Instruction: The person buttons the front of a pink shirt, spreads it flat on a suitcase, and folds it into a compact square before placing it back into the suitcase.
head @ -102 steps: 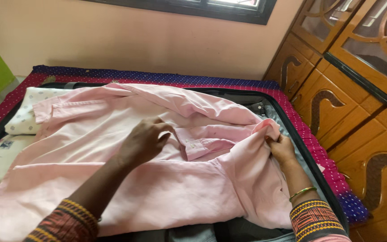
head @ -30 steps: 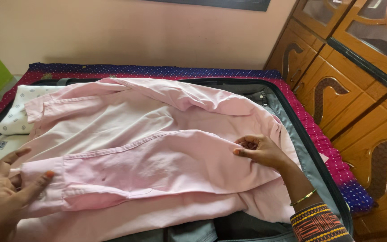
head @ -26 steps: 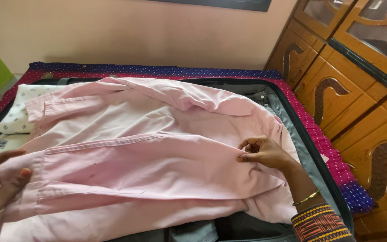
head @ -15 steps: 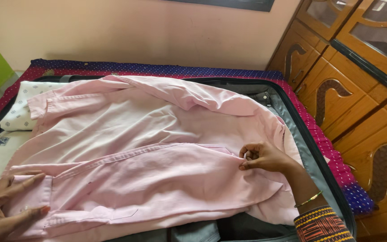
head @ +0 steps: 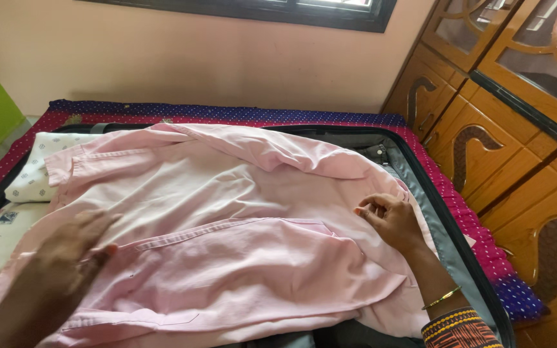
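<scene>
At far left we see a folded white patterned cloth [head: 32, 174] beside the pink shirt [head: 227, 219]. Our left hand [head: 66, 258] lies flat on the shirt's folded sleeve, fingers spread. The shirt is laid out across the open dark suitcase [head: 433, 200] on the bed. Our right hand [head: 391, 219] rests at its right edge, fingertips curled, pinching the fabric.

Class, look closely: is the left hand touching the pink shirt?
Touching. The head view shows the left hand lying flat on the pink shirt, palm down on the cloth with no gap under it.
</scene>
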